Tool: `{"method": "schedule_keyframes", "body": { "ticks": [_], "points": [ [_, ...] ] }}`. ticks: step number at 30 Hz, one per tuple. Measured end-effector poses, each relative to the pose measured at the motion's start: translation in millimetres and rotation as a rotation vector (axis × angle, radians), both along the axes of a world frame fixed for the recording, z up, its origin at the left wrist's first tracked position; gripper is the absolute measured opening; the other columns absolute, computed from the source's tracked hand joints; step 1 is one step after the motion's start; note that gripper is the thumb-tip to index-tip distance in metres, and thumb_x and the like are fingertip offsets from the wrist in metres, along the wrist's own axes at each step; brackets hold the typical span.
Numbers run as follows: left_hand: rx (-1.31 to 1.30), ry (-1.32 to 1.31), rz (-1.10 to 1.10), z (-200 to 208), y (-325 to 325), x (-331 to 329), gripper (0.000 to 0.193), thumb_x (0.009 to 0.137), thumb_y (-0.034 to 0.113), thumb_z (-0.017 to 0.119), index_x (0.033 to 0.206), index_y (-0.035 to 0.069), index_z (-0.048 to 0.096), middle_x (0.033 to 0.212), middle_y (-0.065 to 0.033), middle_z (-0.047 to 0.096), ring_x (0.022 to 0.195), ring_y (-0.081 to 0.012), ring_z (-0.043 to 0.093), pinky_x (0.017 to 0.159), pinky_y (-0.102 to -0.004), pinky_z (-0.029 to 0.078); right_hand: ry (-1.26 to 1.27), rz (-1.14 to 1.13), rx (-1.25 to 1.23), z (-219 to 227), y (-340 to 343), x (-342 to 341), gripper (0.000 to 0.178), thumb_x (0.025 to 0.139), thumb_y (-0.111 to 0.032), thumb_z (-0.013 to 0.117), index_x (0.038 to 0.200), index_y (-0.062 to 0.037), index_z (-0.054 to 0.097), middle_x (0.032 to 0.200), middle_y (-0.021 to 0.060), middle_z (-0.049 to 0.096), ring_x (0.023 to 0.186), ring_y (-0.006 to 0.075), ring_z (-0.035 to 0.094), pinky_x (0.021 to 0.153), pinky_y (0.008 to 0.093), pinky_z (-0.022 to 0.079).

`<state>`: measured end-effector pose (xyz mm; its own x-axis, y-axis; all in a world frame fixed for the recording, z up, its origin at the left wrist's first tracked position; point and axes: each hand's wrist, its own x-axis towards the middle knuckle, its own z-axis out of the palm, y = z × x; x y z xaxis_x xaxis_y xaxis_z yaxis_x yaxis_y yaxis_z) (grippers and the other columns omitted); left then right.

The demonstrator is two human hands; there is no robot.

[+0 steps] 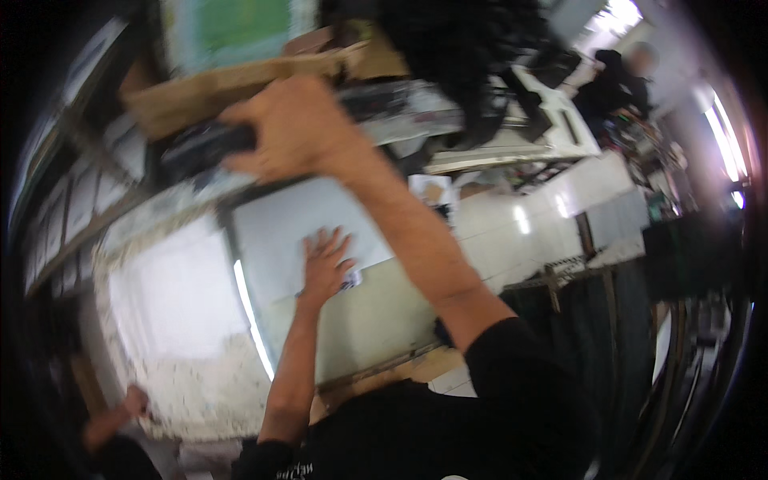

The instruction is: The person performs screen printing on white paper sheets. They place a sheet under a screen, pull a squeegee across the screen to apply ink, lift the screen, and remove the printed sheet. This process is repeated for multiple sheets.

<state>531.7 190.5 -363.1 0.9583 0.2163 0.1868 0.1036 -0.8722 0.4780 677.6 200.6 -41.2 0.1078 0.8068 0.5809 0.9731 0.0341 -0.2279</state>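
Note:
My left hand (324,268) lies with fingers spread on a pale grey-white sheet (276,220) on the work table. A small white piece with dark print (352,279) shows beside its palm. My right arm reaches across to the far left, where my right hand (292,132) is closed around the end of a black, blocky object (200,150). Motion blurs that object, and its kind cannot be told. It is next to the edge of a brown cardboard or wooden box (168,106).
A white-coated panel (176,296) lies to the left, with another person's hand (134,402) near its lower edge. At the back are a green panel in a pale frame (240,24) and a black heap (464,48). Another person (616,84) is at the far right.

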Motion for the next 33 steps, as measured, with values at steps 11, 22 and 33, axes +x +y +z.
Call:
{"method": "schedule_keyframes", "body": {
  "ticks": [11,22,33],
  "points": [
    [-0.924,-1.272,0.683,102,106,-147,0.072,0.102,0.024,0.055,0.157,-0.002,0.017,0.140,-0.0218,0.052,0.123,-0.0310,0.057,0.105,-0.0433,0.048,-0.079,-0.053,-0.082,-58,-66,-51,0.057,0.078,-0.045,0.074,0.126,-0.0147,0.068,0.084,0.0142,0.068,0.073,0.0320,0.068,0.067,0.0432,0.052],
    [-0.900,-0.755,0.904,-39,47,-265,0.074,0.065,0.000,0.087,0.133,-0.001,0.058,0.127,-0.0079,0.060,0.116,-0.0233,0.057,0.101,-0.0362,0.046,0.384,0.021,-0.235,-172,-101,-68,0.041,0.083,-0.025,0.075,0.124,-0.0225,0.071,0.086,0.0132,0.070,0.078,0.0350,0.068,0.074,0.0479,0.054],
    [-0.189,-0.389,1.002,-21,30,-262,0.085,0.056,0.030,0.097,0.129,0.003,0.064,0.152,-0.0153,0.038,0.130,-0.0374,0.035,0.107,-0.0503,0.036,0.235,-0.096,-0.572,-253,-97,-82,0.081,0.065,-0.013,0.084,0.141,-0.0184,0.056,0.114,0.0112,0.057,0.112,0.0282,0.050,0.101,0.0501,0.031]
  ]
}}
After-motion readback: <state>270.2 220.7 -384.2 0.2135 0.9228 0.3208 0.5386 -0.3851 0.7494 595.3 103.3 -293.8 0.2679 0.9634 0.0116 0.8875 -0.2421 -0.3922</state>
